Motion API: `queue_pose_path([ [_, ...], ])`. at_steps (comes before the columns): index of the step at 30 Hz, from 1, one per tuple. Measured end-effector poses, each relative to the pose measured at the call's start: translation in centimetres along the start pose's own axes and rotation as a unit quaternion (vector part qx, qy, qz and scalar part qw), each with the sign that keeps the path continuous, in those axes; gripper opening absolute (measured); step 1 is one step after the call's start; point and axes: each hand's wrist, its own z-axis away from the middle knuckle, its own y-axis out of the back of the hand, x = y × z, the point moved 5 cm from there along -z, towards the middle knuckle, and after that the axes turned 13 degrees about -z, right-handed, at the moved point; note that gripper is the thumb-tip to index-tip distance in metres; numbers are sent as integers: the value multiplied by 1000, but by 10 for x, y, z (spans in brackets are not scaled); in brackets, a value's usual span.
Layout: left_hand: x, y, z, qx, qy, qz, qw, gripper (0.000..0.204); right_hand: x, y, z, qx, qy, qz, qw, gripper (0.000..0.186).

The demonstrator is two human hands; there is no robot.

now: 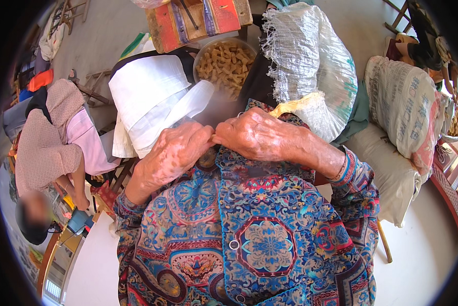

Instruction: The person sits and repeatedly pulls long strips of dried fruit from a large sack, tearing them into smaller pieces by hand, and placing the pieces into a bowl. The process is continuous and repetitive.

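Touching, curled — left grip (175, 152), right grip (254, 135)

Bulging printed sack (400, 109), seated person (48, 145)

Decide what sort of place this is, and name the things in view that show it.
Probably a shared indoor workroom, perhaps for simple handwork: a basin of small tan pieces, bulky woven sacks at the right, and another person at the left.

Rows of grey characters (411, 109) there, across the bulging white sack (384, 84), and unreadable green marks (349, 87) on the silvery sack (303, 58)!
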Motion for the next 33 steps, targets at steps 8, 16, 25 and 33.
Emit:
queue_pose_path([
  [8,-30,29,28,-52,-20,142,988,11,-3,4,1,35,-18,-24,999,26],
  [16,-64,40,38,275,59,748,601,29,-23,26,-49,218,53,-98,970,29],
  [25,-12,38,-21,255,33,10,966,38,13,22,-33,273,44,-143,950,23],
  [33,-12,19,-26,187,47,22,981,33,29,12,-18,235,-105,-331,908,31],
])
